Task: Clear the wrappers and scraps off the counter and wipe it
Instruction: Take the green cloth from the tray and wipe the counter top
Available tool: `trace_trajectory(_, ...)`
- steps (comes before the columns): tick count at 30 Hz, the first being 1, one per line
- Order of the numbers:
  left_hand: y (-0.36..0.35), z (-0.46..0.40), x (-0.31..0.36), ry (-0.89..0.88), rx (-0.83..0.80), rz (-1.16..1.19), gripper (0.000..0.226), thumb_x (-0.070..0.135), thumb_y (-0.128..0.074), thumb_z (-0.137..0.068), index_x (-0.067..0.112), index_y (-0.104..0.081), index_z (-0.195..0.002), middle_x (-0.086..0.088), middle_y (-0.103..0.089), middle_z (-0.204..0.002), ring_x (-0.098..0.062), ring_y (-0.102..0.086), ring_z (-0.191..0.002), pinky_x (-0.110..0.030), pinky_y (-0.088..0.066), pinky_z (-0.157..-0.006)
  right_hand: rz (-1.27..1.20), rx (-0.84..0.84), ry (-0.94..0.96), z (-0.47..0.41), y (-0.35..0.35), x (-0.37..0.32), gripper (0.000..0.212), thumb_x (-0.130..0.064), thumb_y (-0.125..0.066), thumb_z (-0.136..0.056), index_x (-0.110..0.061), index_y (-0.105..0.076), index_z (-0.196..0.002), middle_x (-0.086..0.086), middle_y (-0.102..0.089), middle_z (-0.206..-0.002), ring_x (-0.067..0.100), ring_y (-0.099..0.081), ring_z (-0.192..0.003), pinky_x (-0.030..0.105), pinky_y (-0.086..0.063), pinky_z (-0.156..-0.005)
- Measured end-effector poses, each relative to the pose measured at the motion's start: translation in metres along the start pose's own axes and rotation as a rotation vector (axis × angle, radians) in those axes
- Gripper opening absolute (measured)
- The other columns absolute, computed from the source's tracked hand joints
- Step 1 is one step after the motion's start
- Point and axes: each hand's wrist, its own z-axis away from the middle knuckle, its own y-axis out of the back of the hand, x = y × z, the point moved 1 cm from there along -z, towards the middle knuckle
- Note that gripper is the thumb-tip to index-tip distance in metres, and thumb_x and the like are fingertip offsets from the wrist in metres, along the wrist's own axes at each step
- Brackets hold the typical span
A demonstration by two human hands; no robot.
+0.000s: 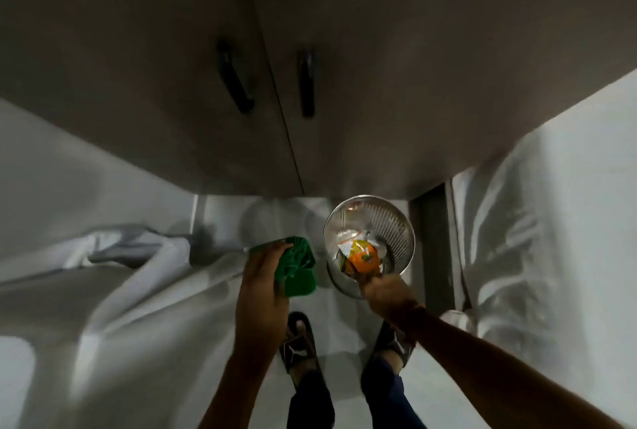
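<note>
I look straight down at the floor. My left hand [263, 285] is closed around a bunched green cloth [297, 268], held just left of a round metal mesh bin [401, 227]. Inside the bin lie crumpled wrappers [362, 254], one orange and yellow, others clear or silvery. My right hand [387, 292] is at the bin's near rim, its fingers curled downward over the wrappers; whether they still touch a wrapper is hidden. The counter top is out of view.
Grey cabinet doors [206, 118] with two dark handles [236, 80] fill the upper half. White sheeting [537, 221] drapes the right side and the left floor. My feet in dark sandals [300, 346] stand on the pale floor just below the bin.
</note>
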Motion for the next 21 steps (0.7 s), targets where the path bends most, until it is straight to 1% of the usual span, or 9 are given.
trace_trajectory(2, -0.024, 0.011, -0.035, 0.035, -0.006, 0.031, 0.047, 0.004, -0.048, -0.092, 0.017, -0.058, -0.136, -0.006, -0.059, -0.135, -0.019, -0.058, -0.125, -0.042, -0.053, -0.107, -0.047, 0.007, -0.070, -0.008, -0.039, -0.004, 0.031, -0.010, -0.048, -0.079, -0.007, -0.073, -0.061, 0.004, -0.053, -0.040, 0.022, -0.051, -0.028, 0.020, -0.040, -0.031)
trace_trajectory(5, -0.047, 0.023, -0.062, 0.034, -0.043, 0.012, 0.039, 0.022, -0.040, -0.100, 0.020, -0.060, -0.134, -0.006, -0.060, -0.133, -0.015, -0.059, -0.122, -0.013, -0.047, -0.105, -0.149, 0.000, -0.180, -0.015, -0.084, -0.006, 0.010, -0.003, -0.067, -0.075, -0.005, -0.076, -0.071, 0.012, -0.060, -0.051, 0.029, -0.060, -0.040, 0.030, -0.049, -0.035)
trace_trajectory(7, -0.056, 0.026, -0.070, 0.009, -0.075, -0.026, 0.042, 0.029, -0.036, -0.103, 0.017, -0.059, -0.136, -0.008, -0.059, -0.136, -0.013, -0.058, -0.123, -0.002, -0.041, -0.100, -0.287, -0.107, -0.342, -0.017, -0.106, -0.010, 0.021, -0.005, -0.059, -0.082, -0.002, -0.079, -0.090, 0.017, -0.067, -0.065, 0.033, -0.068, -0.056, 0.034, -0.055, -0.047)
trace_trajectory(9, -0.060, 0.021, -0.068, 0.010, -0.081, -0.040, 0.043, 0.014, -0.042, -0.098, 0.016, -0.059, -0.137, -0.008, -0.057, -0.138, -0.016, -0.056, -0.126, -0.013, -0.047, -0.105, -0.128, -0.196, -0.218, -0.018, -0.120, -0.016, 0.029, -0.009, -0.056, -0.082, -0.003, -0.079, -0.099, 0.015, -0.069, -0.066, 0.031, -0.068, -0.055, 0.030, -0.054, -0.046)
trace_trajectory(13, -0.053, 0.009, -0.045, -0.013, -0.113, -0.018, 0.061, -0.008, -0.047, -0.085, 0.016, -0.058, -0.139, -0.004, -0.052, -0.145, -0.020, -0.052, -0.134, -0.039, -0.050, -0.111, -0.110, -0.442, -0.186, -0.022, -0.105, -0.007, 0.040, -0.027, -0.033, -0.107, -0.014, -0.054, -0.139, 0.013, -0.064, -0.125, 0.033, -0.062, -0.111, 0.040, -0.048, -0.090)
trace_trajectory(15, -0.037, 0.007, -0.022, -0.045, -0.147, -0.048, 0.062, -0.010, -0.049, -0.086, 0.017, -0.057, -0.141, -0.003, -0.050, -0.147, -0.019, -0.049, -0.135, -0.040, -0.048, -0.113, -0.577, -0.313, -0.437, -0.030, -0.063, -0.014, 0.036, -0.031, -0.043, -0.106, -0.010, -0.063, -0.129, 0.016, -0.068, -0.120, 0.033, -0.063, -0.108, 0.039, -0.048, -0.093)
trace_trajectory(17, -0.009, 0.005, 0.012, -0.092, -0.157, -0.088, 0.059, -0.007, -0.050, -0.087, 0.016, -0.059, -0.140, -0.004, -0.050, -0.147, -0.020, -0.048, -0.136, -0.042, -0.044, -0.116, -1.302, -0.107, -0.698, -0.048, 0.012, -0.030, 0.039, -0.037, -0.048, -0.104, -0.005, -0.070, -0.107, 0.016, -0.070, -0.099, 0.028, -0.065, -0.090, 0.036, -0.050, -0.084)
trace_trajectory(19, 0.023, 0.010, 0.046, -0.140, -0.154, -0.137, 0.058, -0.005, -0.054, -0.086, 0.019, -0.060, -0.139, -0.006, -0.048, -0.149, -0.023, -0.043, -0.140, -0.040, -0.039, -0.121, -1.892, -0.206, -0.826, -0.062, 0.085, -0.045, 0.062, -0.058, -0.038, -0.101, -0.002, -0.066, -0.103, 0.019, -0.064, -0.090, 0.025, -0.062, -0.080, 0.033, -0.048, -0.076)
trace_trajectory(21, 0.057, 0.018, 0.072, -0.164, -0.137, -0.133, 0.057, -0.002, -0.059, -0.085, 0.021, -0.060, -0.138, -0.005, -0.041, -0.154, -0.021, -0.034, -0.146, -0.038, -0.034, -0.123, -2.128, -0.360, -0.773, -0.072, 0.151, -0.059, 0.078, -0.067, -0.033, -0.098, 0.002, -0.062, -0.119, 0.031, -0.064, -0.110, 0.038, -0.065, -0.102, 0.045, -0.050, -0.093)
